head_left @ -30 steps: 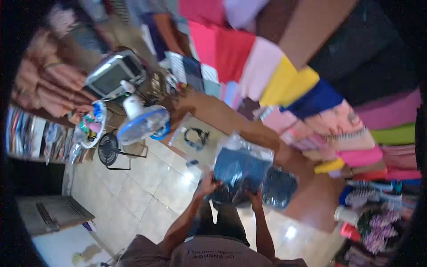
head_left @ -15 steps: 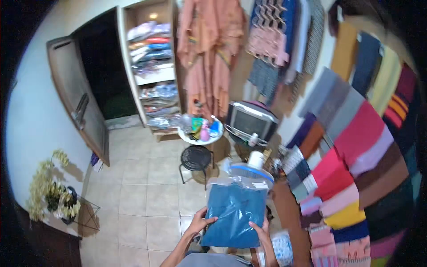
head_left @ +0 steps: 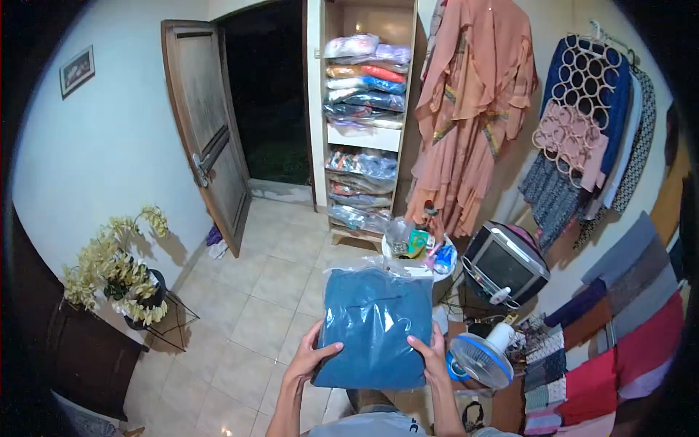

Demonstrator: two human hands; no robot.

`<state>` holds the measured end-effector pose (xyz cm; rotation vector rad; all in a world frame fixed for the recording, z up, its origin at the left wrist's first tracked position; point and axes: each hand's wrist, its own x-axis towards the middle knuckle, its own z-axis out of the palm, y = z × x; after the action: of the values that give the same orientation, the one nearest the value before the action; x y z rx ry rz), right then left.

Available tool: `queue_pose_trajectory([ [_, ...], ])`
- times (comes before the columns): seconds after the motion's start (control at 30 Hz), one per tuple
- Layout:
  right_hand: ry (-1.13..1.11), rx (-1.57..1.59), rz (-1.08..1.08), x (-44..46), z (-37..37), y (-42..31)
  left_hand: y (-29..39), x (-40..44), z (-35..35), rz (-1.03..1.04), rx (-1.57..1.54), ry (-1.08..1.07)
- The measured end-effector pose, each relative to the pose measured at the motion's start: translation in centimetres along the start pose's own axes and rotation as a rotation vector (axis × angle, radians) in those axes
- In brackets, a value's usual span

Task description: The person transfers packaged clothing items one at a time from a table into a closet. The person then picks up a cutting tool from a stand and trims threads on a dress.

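While the left hand (head_left: 309,357) and right hand (head_left: 436,358), part-closed, grip the bagged blue cloth (head_left: 375,320) by its sides — a holding step, I'd judge — any move calls for even support.

Left hand (head_left: 312,357) and right hand (head_left: 434,357) partly hidden behind bagged blue cloth (head_left: 375,331), its underside unseen. Round white tabletop (head_left: 445,274) partly blocked by it; some small items (head_left: 421,244) there unclear. Framed picture (head_left: 77,72) too small to make out. Peach dress (head_left: 466,109), shelf unit (head_left: 364,137) cut off by top edge.
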<state>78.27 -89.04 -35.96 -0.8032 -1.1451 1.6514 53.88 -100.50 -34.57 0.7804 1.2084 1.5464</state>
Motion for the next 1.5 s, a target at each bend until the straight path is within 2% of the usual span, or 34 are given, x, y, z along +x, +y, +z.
queue_pose_trajectory([
  [0.13, -0.059, 0.036, -0.024, 7.3, 0.7, -0.4, 2.3, 7.6, -1.0, 0.020, 0.073, -0.090],
  [0.23, -0.150, 0.011, -0.115, 13.5, 2.0, -1.9, 3.9, 13.8, -1.0, 0.036, 0.046, -0.048],
  [0.33, -0.278, -0.002, -0.171, 19.8, 2.7, -3.6, 6.0, 20.0, -1.5, 0.138, 0.082, -0.030],
  [0.43, -0.285, -0.009, -0.199, 26.0, 5.1, -6.5, 9.6, 25.7, -1.8, 0.164, 0.099, -0.033],
  [0.47, -0.266, -0.102, -0.294, 28.8, 5.2, -6.3, 11.1, 27.8, -1.9, 0.172, 0.099, -0.041],
  [0.57, -0.293, -0.098, -0.308, 35.8, 7.7, -9.2, 15.7, 34.6, -2.1, 0.292, 0.160, -0.070],
  [0.77, -0.325, -0.133, -0.546, 50.7, 14.4, -15.6, 27.0, 48.9, -3.4, 0.568, 0.207, -0.175],
  [0.83, -0.378, -0.161, -0.650, 55.1, 17.3, -19.1, 31.0, 54.2, -4.2, 0.711, 0.237, -0.224],
  [0.9, -0.355, -0.203, -0.757, 60.0, 19.6, -22.1, 35.4, 58.1, -3.9, 0.726, 0.202, -0.261],
  [0.97, -0.385, -0.123, -0.737, 63.9, 22.3, -25.7, 40.0, 63.4, -4.0, 0.808, 0.234, -0.297],
  [1.03, -0.329, -0.182, -0.750, 68.1, 24.2, -29.3, 44.6, 67.8, -3.1, 0.809, 0.212, -0.367],
  [1.13, -0.298, -0.202, -0.760, 75.8, 25.5, -33.5, 49.7, 75.9, -2.1, 0.956, 0.269, -0.397],
  [1.17, -0.265, -0.256, -0.745, 78.0, 25.8, -34.8, 50.9, 77.6, -1.5, 0.962, 0.298, -0.349],
  [1.33, -0.123, -0.447, -0.761, 87.9, 26.3, -41.1, 55.8, 88.7, 1.2, 0.949, 0.264, -0.398],
  [1.43, -0.026, -0.613, -0.703, 93.5, 25.4, -44.1, 57.9, 95.1, 2.9, 0.855, 0.324, -0.427],
  [1.5, 0.040, -0.792, -0.771, 98.6, 24.7, -46.8, 58.6, 98.5, 4.6, 0.799, 0.284, -0.400],
])
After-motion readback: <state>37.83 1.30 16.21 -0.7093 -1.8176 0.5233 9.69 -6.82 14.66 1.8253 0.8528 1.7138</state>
